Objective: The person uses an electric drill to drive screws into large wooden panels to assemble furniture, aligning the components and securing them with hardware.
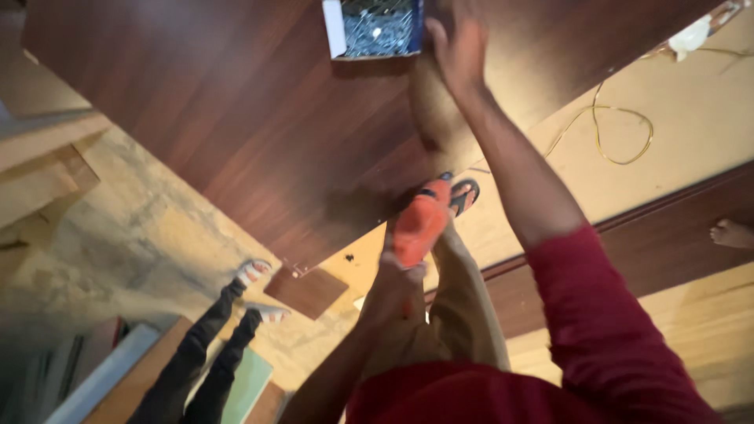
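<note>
My left hand [390, 284] grips an orange power drill [420, 224] whose tip points at the near edge of a large dark brown laminated board [236, 118]. My right hand [459, 49] is stretched out over the far part of the board. Its fingers are spread, right beside an open box of silvery screws [377, 27] that rests on the board. The hand is blurred and nothing shows in it. My red sleeve [597, 314] and tan trousers [463, 314] fill the lower middle of the view.
A yellow cord [620, 133] loops over a pale sheet at the right. A small brown offcut [306, 292] lies by the board's corner. Another person's legs in black trousers [212, 353] stand at lower left, and a bare foot [733, 233] shows at the right edge.
</note>
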